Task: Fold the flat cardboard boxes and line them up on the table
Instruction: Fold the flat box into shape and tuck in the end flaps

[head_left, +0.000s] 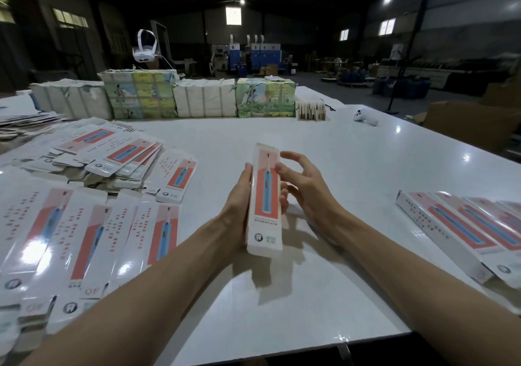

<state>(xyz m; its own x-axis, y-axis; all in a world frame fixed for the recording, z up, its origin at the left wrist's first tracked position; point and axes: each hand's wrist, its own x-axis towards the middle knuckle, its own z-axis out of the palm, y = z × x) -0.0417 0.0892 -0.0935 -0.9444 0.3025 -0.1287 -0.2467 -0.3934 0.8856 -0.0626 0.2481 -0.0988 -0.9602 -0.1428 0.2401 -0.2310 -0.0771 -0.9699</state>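
A folded white box (265, 199) with a red panel and a blue toothbrush picture stands lengthwise above the white table (324, 154) in the middle of the view. My left hand (238, 205) grips its left side, fingers hidden behind it. My right hand (298, 185) touches the box's right edge with thumb and a fingertip, the other fingers spread and loosely curled. Flat unfolded boxes (93, 233) lie overlapped at the left. A row of folded boxes (465, 230) lies side by side at the right.
Bundled stacks of wrapped packs (169, 98) stand along the table's far side, with a person wearing a white headset (144, 47) behind them. A small white object (366, 117) lies at the far right. The table's near edge (310, 348) runs below my arms.
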